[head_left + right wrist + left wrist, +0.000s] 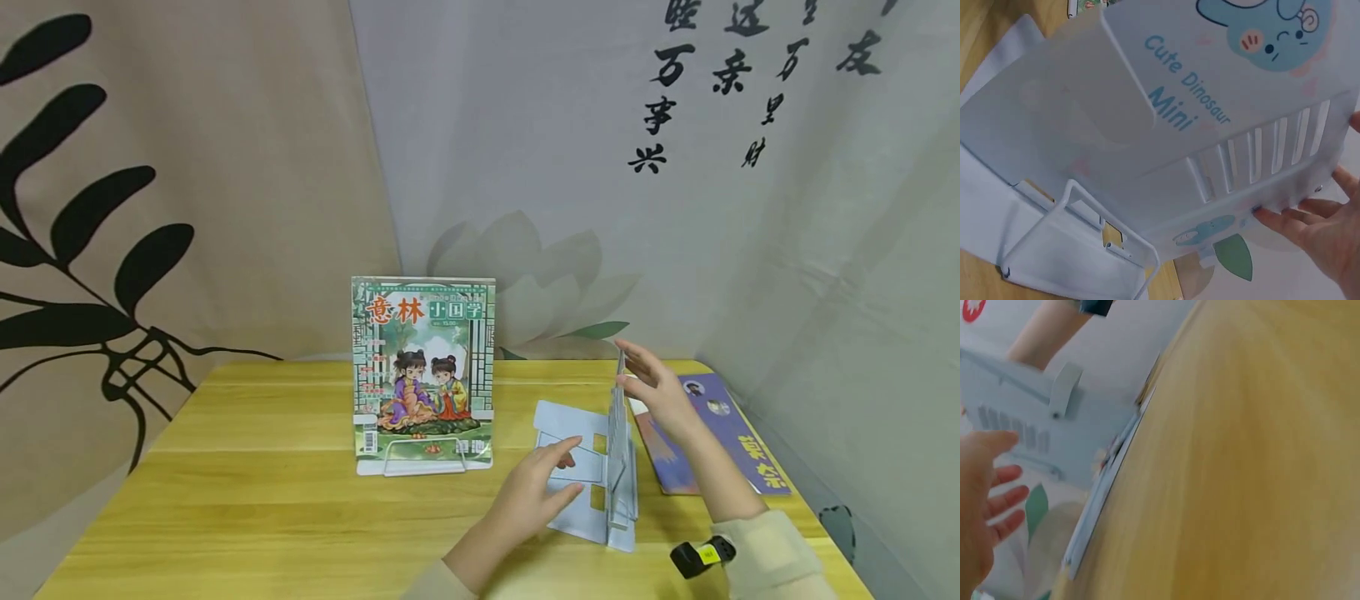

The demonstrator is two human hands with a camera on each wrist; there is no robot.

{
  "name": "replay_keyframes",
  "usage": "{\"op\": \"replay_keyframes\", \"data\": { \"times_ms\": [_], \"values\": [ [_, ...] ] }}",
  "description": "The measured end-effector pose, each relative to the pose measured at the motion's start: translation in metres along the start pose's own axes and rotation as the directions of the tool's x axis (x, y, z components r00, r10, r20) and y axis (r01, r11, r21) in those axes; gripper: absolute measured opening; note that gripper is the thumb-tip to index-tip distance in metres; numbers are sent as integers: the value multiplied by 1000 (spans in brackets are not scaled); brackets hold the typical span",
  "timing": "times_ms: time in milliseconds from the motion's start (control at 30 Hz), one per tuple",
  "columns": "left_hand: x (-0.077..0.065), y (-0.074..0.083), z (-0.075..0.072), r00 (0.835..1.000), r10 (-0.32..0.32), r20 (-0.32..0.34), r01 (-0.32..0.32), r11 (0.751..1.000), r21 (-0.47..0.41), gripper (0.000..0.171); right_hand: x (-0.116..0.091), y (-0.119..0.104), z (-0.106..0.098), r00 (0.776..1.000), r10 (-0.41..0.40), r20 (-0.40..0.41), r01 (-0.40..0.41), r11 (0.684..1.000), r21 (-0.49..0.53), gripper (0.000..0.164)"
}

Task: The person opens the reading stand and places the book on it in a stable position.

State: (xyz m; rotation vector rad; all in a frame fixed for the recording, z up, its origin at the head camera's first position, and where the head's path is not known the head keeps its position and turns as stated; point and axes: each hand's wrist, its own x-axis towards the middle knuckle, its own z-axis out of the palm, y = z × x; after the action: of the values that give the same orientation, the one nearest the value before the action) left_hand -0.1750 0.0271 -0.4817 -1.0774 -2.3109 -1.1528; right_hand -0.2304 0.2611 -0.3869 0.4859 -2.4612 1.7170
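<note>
A pale blue metal book stand (567,419) rests on the table with its base plate flat and its panel upright, seen nearly edge-on. My right hand (660,400) holds the upper edge of that panel between thumb and fingers. In the right wrist view the panel (1166,150) carries a cartoon dinosaur, the words "Cute Dinosaur Mini" and a row of slots; a wire bracket (1069,194) stands out near its base. Over the base plate hovers my left hand (531,492), thumb and fingers apart, holding nothing. The left wrist view shows it beside the slotted panel (1094,425).
Left of the stand, a magazine (427,367) leans upright in a similar stand with a white wire holder (423,473). A purple book (723,433) lies flat to the right, partly behind my right arm. A printed curtain (525,125) hangs behind the wooden table (285,492).
</note>
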Motion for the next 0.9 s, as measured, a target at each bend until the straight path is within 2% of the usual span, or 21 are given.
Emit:
{"op": "replay_keyframes", "data": {
  "times_ms": [100, 233, 367, 667, 900],
  "values": [
    [-2, -11, -1, 997, -76, 27, 77, 997, -10, 53, 2, 2, -2, 1000, 2, 13, -2, 1000, 17, 54],
    [-5, -23, -1, 984, -166, 58, 167, 986, -8, 45, 5, 5, -4, 999, 2, 43, -3, 1000, 30, 54],
    [-9, -31, 0, 972, -220, 87, 221, 975, 1, 40, 9, 9, -7, 997, -1, 73, -3, 999, 47, 54],
    [-11, -40, 6, 973, -220, 74, 221, 975, -1, 30, 16, 15, -14, 987, -2, 160, -14, 995, 101, 57],
    [-10, -44, 16, 968, -237, 88, 237, 972, 10, 21, 17, 17, -15, 981, 19, 192, -45, 990, 133, 57]
  ]
}}
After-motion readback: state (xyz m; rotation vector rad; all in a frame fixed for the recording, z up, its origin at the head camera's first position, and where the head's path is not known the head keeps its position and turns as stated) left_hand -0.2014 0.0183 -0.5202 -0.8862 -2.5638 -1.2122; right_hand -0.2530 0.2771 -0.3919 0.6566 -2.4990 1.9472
